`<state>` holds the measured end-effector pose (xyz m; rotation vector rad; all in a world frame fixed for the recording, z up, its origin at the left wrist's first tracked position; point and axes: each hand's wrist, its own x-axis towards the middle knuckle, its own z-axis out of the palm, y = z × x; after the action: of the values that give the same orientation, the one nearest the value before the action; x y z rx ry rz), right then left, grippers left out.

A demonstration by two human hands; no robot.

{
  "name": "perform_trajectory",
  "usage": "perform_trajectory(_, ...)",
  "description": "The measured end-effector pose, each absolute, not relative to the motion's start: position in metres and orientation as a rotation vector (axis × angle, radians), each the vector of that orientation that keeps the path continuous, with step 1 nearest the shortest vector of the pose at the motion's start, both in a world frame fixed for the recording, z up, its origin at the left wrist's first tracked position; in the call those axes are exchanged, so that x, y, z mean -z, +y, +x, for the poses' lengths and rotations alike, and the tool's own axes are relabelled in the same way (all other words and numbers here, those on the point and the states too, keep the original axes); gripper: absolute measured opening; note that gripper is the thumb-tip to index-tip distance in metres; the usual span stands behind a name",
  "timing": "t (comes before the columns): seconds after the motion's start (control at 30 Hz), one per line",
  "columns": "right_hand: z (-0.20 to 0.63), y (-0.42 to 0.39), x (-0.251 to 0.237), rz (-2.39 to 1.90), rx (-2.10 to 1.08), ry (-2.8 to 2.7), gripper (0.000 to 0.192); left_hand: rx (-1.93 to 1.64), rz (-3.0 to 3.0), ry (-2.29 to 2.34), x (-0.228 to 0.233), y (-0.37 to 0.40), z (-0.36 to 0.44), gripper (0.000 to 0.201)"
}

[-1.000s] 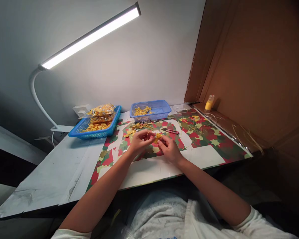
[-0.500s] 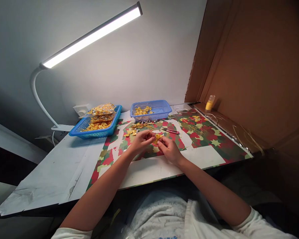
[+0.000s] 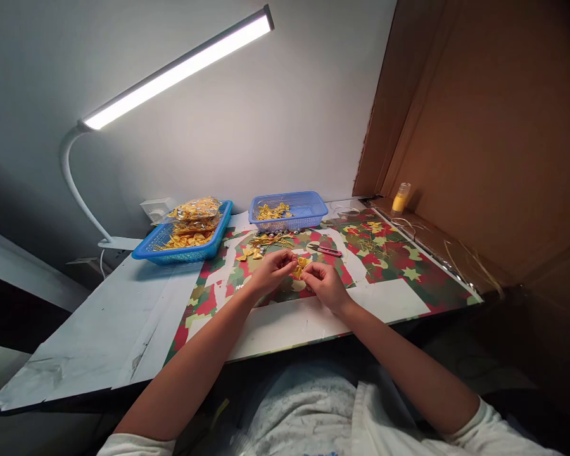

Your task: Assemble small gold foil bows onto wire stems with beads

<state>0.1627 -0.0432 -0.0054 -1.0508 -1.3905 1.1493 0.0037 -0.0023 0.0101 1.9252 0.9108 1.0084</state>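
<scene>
Between my hands, just above the camouflage-patterned table cover, is a small yellow ribbon bow (image 3: 301,266). My left hand (image 3: 274,271) is closed in a pinch at the bow's left edge, its fingertips partly hidden. On the other side my right hand (image 3: 327,285) pinches the bow's lower right with thumb and forefinger. Just beyond the hands lie a bundle of gold ties (image 3: 272,240), loose yellow ribbon pieces (image 3: 249,253) and several small silver bells (image 3: 285,232). A pair of pink-handled thread snips (image 3: 326,251) rests behind my right hand.
A blue basket (image 3: 145,251) with bagged yellow bows stands at the left. Another blue basket (image 3: 308,221) with loose bows is at the back. Gold ties (image 3: 373,246) lie scattered at right, near a yellow-filled bottle (image 3: 401,197). A lamp (image 3: 180,69) hangs overhead; cardboard (image 3: 479,126) walls the right.
The yellow bow has turned and sits slightly lower between the hands. My fingers have shifted a little around it; the forearms are almost unmoved.
</scene>
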Motion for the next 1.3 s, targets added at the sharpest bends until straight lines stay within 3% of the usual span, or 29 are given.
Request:
perform_trajectory(0.17, 0.1621, -0.0426, 0.0038, -1.03, -1.461, -1.222, 0.017, -1.007, 1.983, 0.928, -0.0096, -0.0025, 0.0042, 0.024)
perform_trajectory(0.4, 0.1654, -0.0419, -0.0001, -0.969, -1.668, -1.096, 0.023, -0.975, 2.024, 0.967, -0.0135, -0.0057, 0.0063, 0.021)
perform_trajectory(1.3, 0.1681, -0.0407, -0.0014, -1.002, -1.779, -0.945, 0.02, -0.935, 2.246, 1.117, -0.0106, -0.0051, 0.0101, 0.011)
